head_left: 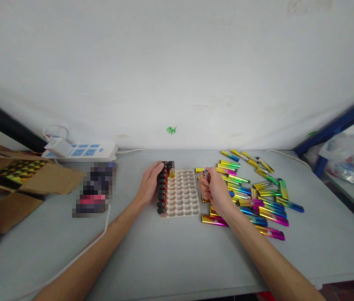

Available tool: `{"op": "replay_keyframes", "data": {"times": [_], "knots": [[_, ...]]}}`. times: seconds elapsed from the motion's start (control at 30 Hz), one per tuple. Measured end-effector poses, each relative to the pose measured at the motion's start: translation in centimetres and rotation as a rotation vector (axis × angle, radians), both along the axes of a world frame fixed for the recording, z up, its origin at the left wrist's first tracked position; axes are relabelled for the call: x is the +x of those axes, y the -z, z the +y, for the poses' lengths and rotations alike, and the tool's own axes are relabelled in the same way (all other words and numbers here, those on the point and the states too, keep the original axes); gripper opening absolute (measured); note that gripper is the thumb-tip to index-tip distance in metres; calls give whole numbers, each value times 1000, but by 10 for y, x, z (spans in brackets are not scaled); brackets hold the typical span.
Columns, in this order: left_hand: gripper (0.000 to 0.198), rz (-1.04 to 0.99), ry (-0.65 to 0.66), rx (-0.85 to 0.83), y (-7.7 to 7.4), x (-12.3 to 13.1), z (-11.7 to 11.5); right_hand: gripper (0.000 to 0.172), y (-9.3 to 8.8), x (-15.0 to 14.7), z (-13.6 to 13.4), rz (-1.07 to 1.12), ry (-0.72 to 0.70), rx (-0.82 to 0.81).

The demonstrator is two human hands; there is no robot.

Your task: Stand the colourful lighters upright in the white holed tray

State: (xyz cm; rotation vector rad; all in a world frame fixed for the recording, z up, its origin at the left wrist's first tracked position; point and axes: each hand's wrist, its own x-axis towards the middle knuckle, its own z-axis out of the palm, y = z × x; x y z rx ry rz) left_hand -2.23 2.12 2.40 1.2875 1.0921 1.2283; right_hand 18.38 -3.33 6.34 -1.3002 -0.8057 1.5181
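Left hand (150, 184) is loosely cupped against the filled row (163, 188) on the tray (183, 196), probably so it doesn't slide, while right hand (214, 190) pinches a lighter (206, 173) beside the tray's far right corner, pile (258, 192) just beside it.

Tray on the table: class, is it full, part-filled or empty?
Part-filled. Dark-capped lighters stand in the left column of the tray, beside the left hand; nearly all other pockets show empty.

No legible text, brand or number recorded. Green scribble (171, 130) on wall: unreadable. Power strip (83, 151) markings: too small to read. Lighters (260, 196) on counter (177, 251): no print resolvable.
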Motion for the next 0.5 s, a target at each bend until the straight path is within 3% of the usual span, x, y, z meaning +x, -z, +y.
{"op": "replay_keyframes", "data": {"times": [0.13,0.3,0.5], "knots": [[35,21,1,25,3,-2,2,49,1,0,-1,-4,3,9],[37,5,3,15,-1,0,1,60,5,2,1,57,-69,33],[36,-7,8,6,-1,1,0,57,7,3,2,86,-85,251]]}}
